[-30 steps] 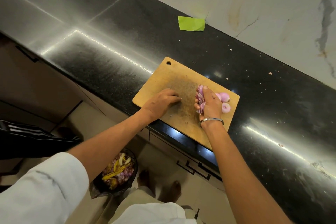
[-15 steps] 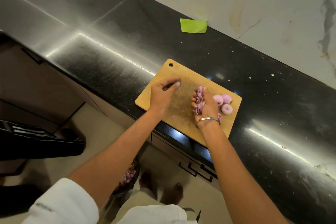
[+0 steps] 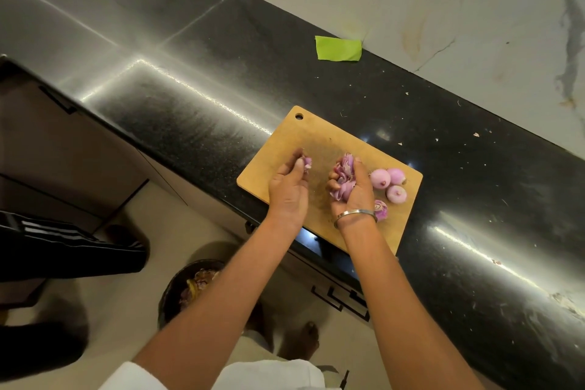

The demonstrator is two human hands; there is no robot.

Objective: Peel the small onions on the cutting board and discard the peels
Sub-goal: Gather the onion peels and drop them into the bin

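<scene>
A wooden cutting board [image 3: 319, 139] lies at an angle on the black countertop [image 3: 196, 79] in the middle of the frame, with a small hanging hole at its upper left corner. Both hands are over the lower half of the board. The left hand [image 3: 289, 187] has its fingertips drawn together, pinching a small scrap of purple peel [image 3: 306, 163] just above the wood. The right hand [image 3: 354, 187] is cupped on edge with its fingers curled round a bunch of purple peels [image 3: 343, 176], which show on the side facing the left hand; a metal bangle [image 3: 354, 215] circles that wrist. The two hands are near each other but apart, with bare board between them. Just right of the right hand, three peeled small onions [image 3: 387, 180] sit clustered and touching on the right part of the board, pale pink and smooth. A fourth onion [image 3: 380, 209] lies just below them beside the bangle, darker purple; whether it is fully peeled is hard to tell. In the lower left of the frame, on the floor below the counter edge, stands a dark bin [image 3: 186, 288] with purple and yellow scraps inside, partly hidden by the left forearm. A green slip of paper [image 3: 338, 48] rests at the back of the counter against the marble wall [image 3: 443, 3] in the upper right. Tiny pale flecks dot the countertop to the right of the board.
</scene>
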